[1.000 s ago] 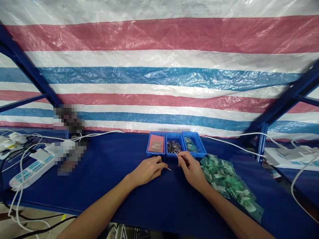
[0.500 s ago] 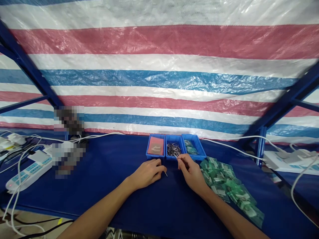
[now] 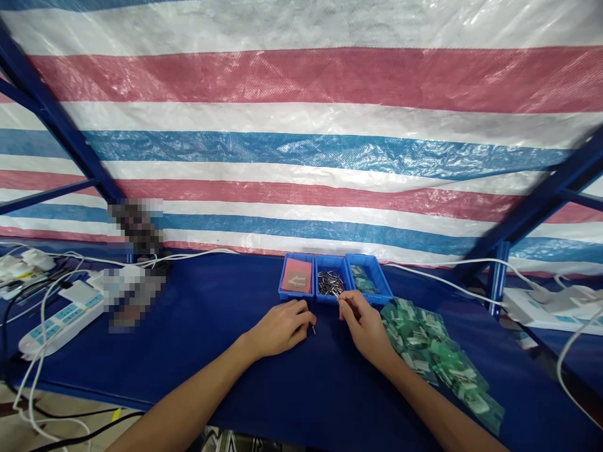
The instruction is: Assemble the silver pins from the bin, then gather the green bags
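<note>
My left hand [image 3: 281, 326] rests on the blue table cloth [image 3: 211, 351], fingers curled in a pinch on a small metal pin [image 3: 313, 329] whose tip points right. My right hand [image 3: 365, 323] is just right of it, thumb and forefinger pinched on another thin pin at the front edge of the middle blue bin [image 3: 330, 284], which holds several metal pins. The left blue bin [image 3: 296, 277] holds a pink card. The right blue bin [image 3: 370, 280] holds small green packets.
A heap of green packets [image 3: 436, 348] lies right of my right hand. White power strips [image 3: 61, 314] and cables lie at the left, another strip [image 3: 541, 301] at the right. A striped tarpaulin [image 3: 301, 144] hangs behind, framed by blue steel struts [image 3: 532, 207].
The left hand has drawn its pin in a little, so less of it sticks out. The right hand stays pinched at the middle bin. The view has shifted slightly.
</note>
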